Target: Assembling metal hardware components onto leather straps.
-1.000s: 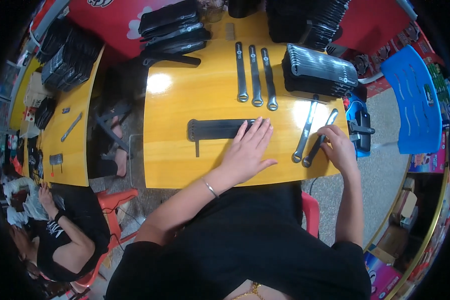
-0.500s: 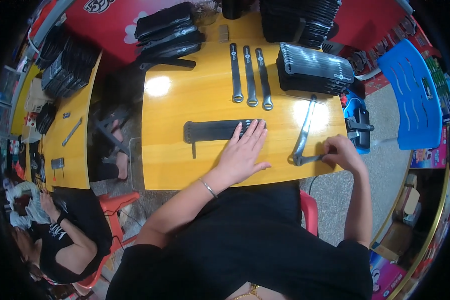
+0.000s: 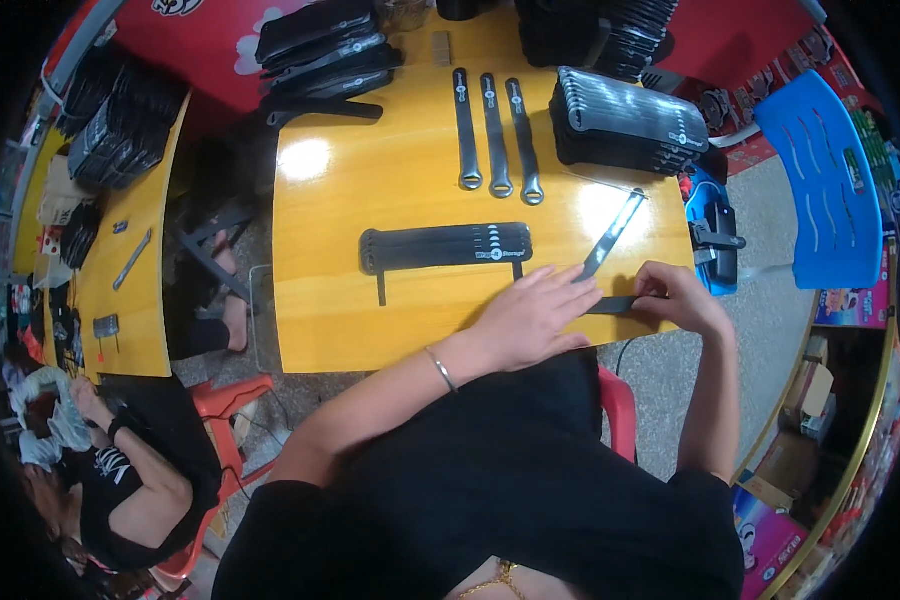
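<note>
A black strap lies bent on the yellow table, one length slanting away and the other running toward my right hand. That hand pinches the strap's near length between thumb and fingers. My left hand rests palm down by the bend, fingers stretched out and covering it. Left of it sits a neat row of overlapping black straps, with two narrow strap ends sticking out below. Farther back, three single straps with oval end loops lie side by side.
A thick bundle of straps stands at the table's back right, and more black stacks sit at the back left. Right of the table are a blue slotted chair back and a red stool. A co-worker sits at left.
My left hand has left the row of straps and moved right to the bent strap. My right hand stays on that strap's end. The view has shifted slightly.
</note>
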A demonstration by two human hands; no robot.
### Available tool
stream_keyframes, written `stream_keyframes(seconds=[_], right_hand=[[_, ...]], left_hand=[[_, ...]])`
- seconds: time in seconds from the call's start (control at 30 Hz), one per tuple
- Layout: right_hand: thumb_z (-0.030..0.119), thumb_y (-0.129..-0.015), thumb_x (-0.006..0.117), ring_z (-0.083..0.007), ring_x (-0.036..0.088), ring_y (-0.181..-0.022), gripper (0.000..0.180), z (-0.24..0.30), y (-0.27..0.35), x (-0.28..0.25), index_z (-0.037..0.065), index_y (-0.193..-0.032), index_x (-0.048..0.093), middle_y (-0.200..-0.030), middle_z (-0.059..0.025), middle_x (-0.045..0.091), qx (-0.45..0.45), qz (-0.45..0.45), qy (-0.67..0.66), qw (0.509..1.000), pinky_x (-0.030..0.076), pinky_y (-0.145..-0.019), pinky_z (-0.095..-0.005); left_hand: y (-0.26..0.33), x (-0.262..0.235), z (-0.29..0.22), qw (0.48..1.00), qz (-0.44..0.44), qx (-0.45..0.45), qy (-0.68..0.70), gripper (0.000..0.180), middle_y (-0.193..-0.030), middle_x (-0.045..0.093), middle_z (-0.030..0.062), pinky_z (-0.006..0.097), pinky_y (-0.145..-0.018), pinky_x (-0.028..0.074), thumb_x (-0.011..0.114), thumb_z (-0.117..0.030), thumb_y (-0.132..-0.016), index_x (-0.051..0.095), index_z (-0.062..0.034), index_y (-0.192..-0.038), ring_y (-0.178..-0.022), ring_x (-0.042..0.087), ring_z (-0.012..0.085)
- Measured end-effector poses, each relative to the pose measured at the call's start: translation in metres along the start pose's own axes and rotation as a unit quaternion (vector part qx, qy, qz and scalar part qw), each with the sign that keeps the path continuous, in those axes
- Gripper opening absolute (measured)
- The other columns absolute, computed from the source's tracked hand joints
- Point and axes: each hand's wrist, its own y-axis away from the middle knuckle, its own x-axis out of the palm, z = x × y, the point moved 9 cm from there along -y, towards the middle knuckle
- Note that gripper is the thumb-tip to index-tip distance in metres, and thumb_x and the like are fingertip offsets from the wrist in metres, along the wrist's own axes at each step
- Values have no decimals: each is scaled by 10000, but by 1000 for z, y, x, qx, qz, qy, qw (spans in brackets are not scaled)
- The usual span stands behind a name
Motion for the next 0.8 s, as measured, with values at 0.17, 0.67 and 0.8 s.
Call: stream_keyframes(seconds=[0.17, 0.67, 0.8], right_hand=[[74, -764, 705, -133, 589, -635, 158, -3, 9, -1, 17, -881, 616, -705, -46, 629, 39, -24, -37, 998, 465, -589, -277], [70, -740, 733, -165, 672, -717, 167, 41, 57, -8, 23, -883, 662, -771, -71, 685, -30, 18, -10, 999, 517, -638, -285], [83, -744, 733, -215, 679, -735, 176, 85, 32, 12, 35, -893, 653, -789, -99, 683, -97, -51, -27, 994, 518, -651, -298]], left_hand=[[-15, 20, 18, 996, 59, -64, 8, 738, -1358, 441, 234, 423, -1093, 296, 429, -538, -910, 353, 40, -1363, -1285, 398, 365], [-12, -3, 19, 985, 27, -41, 168, 871, -1353, 448, 233, 408, -1064, 329, 273, -714, -862, 385, -19, -1375, -1261, 422, 367], [19, -37, 15, 961, -11, -107, 254, 491, -1080, 619, 181, 340, -845, 480, 434, -425, -953, 563, -22, -1204, -969, 610, 293]])
